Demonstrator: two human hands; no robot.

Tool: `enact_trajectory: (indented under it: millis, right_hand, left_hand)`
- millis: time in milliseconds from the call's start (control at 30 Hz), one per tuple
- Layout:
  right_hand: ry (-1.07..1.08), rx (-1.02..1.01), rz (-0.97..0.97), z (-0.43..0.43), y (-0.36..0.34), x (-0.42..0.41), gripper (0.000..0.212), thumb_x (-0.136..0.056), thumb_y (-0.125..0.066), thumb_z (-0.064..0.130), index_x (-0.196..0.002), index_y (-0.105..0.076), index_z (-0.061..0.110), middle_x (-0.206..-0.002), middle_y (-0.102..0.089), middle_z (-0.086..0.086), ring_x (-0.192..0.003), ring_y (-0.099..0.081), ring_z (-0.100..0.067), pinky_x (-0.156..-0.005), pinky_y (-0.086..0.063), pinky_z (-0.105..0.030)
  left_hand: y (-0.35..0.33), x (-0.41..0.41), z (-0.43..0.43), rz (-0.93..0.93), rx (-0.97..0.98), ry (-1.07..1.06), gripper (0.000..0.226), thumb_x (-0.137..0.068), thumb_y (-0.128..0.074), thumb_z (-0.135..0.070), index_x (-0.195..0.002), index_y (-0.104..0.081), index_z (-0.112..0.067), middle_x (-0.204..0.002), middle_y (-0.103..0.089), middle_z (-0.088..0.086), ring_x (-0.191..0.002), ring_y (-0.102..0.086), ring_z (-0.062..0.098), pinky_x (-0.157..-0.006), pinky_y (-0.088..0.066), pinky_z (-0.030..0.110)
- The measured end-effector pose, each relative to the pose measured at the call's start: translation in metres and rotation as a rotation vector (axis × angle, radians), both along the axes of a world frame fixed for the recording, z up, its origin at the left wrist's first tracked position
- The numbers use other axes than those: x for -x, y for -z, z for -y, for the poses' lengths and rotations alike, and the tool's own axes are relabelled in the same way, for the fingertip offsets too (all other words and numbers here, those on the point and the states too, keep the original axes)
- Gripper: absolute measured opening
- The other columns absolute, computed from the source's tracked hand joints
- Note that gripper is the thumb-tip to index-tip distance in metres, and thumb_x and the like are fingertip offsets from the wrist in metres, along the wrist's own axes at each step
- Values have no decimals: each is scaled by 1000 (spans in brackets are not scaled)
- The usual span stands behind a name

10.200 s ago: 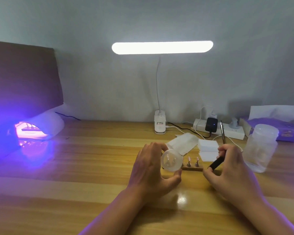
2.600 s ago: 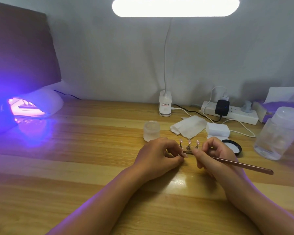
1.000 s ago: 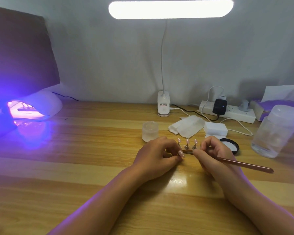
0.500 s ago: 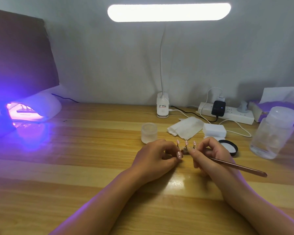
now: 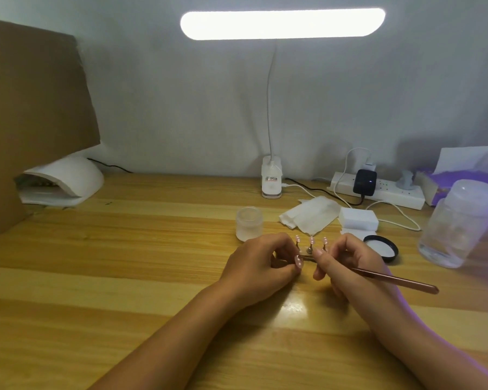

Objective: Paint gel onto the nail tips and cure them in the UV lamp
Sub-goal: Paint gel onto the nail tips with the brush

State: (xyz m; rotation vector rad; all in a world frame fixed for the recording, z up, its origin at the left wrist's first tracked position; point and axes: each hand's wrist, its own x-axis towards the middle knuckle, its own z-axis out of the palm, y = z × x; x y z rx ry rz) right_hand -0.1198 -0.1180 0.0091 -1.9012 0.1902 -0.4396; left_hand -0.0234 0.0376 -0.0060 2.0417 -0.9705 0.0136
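- Table: wooden, with the work right of centre.
- UV lamp: a white dome at the far left back, well apart from the hands.
- Left hand: fingers curled, pinching the left end of the holder.
- Right hand: pinches the brush like a pen, just right of the holder.
- Brush: its long axis runs from lower right to upper left. The butt sticks out to the right and the tip points left at the holder.
- Nail tips: three, upright in a row on the holder, between the hands.

The desk shows pale and honey-brown wooden stripes, the UV lamp at left is white, the nail tips pale pink, the brush coppery, the cardboard upper left brown.
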Motion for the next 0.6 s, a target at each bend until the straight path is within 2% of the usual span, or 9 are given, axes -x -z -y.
enact_trajectory:
  millis: [100, 300, 367, 500, 600]
  right_hand:
    - [-36, 25, -21, 0, 1, 0, 17, -89, -66, 22, -82, -55, 11, -69, -71, -4, -49, -59, -1, -45, -41, -10]
    - [-64, 70, -61, 2, 1, 1, 15, -85, -63, 5, -75, -52, 7, -57, -63, -1, -49, -57, -4, -48, -44, -17]
    - [-31, 36, -33, 2, 1, 1, 14, -86, -64, 6, -76, -53, 6, -56, -62, -1, -48, -55, -3, -48, -43, -19]
    - [8, -50, 12, 2, -2, 0, 18, -89, -66, 21, -83, -54, 8, -65, -69, -4, -48, -56, 0, -44, -40, -11]
    - [-35, 65, -10, -1, -1, 1, 16, -87, -69, 21, -84, -56, 12, -70, -71, -2, -58, -63, -5, -52, -46, -13]
  left_hand:
    - [0, 0, 0, 11, -21, 5, 12, -84, -73, -28, -84, -63, -35, -81, -63, -19, -64, -53, -8, -61, -38, 20]
    - [-2, 0, -1, 27, -26, 1, 9, -84, -72, -32, -84, -64, -36, -82, -63, -20, -65, -52, -9, -60, -37, 21]
    - [-2, 1, 0, 31, -25, -3, 8, -84, -72, -34, -85, -64, -35, -81, -62, -21, -66, -52, -9, -59, -36, 18]
    - [-3, 3, 0, 51, -22, -6, 6, -84, -72, -31, -86, -67, -31, -85, -65, -17, -69, -53, -11, -57, -33, 8]
    - [-3, 1, 0, 60, -26, -7, 10, -82, -73, -27, -85, -65, -32, -87, -65, -16, -70, -53, -9, -60, -35, 10]
